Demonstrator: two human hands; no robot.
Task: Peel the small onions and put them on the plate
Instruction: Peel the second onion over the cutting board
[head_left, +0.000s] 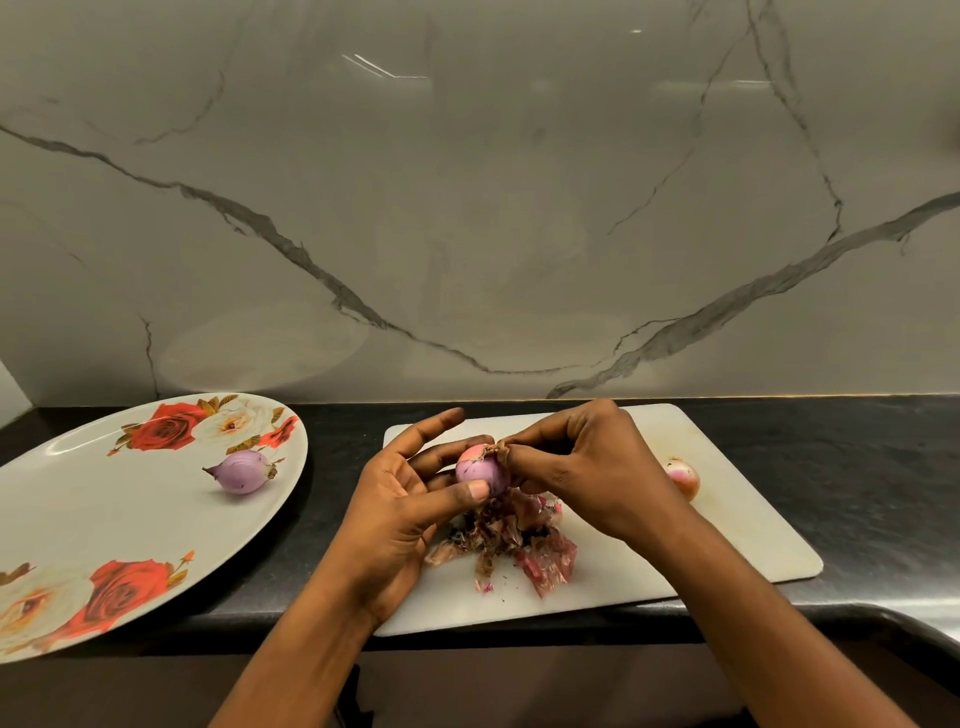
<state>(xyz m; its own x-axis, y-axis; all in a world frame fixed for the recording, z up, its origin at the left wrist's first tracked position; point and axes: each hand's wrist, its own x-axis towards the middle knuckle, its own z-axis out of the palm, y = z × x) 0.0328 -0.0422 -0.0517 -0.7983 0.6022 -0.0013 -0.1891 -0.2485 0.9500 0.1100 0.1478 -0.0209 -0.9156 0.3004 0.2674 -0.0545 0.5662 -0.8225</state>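
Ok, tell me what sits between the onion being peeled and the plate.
Nothing visible blocks it. The onion, gripped by the left hand over the cutting board, has only a bare strip of black counter between it and the plate to its left. One peeled onion lies on the plate.

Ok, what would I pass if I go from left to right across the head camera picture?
Flowered plate → peeled onion lying on it → left hand → onion being peeled → right hand → another onion.
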